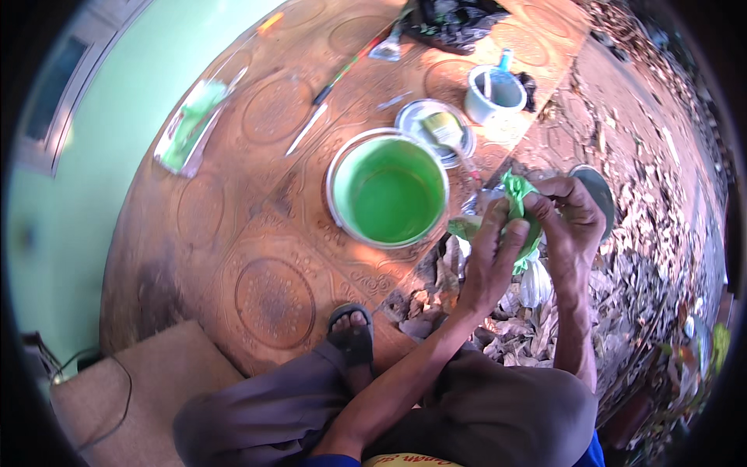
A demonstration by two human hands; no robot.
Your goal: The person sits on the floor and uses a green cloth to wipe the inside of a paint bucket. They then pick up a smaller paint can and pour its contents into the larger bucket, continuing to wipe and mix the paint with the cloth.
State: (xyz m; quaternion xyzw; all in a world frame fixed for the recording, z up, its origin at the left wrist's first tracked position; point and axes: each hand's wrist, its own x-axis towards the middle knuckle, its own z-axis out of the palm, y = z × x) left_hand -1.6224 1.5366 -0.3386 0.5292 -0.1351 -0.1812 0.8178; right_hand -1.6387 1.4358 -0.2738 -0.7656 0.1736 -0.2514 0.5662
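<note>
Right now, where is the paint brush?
In the head view, the paint brush lies across the round metal lid, just behind the green paint bucket and left of the white cup.

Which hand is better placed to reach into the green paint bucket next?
The left hand, probably. It sits closer to the green paint bucket, almost beside its rim, while the right hand is farther out over the dry leaves. Both hands currently grip the green bag, so one must let go first.

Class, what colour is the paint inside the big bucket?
Bright green, seen best in the head view: the bucket has a white rim.
</note>
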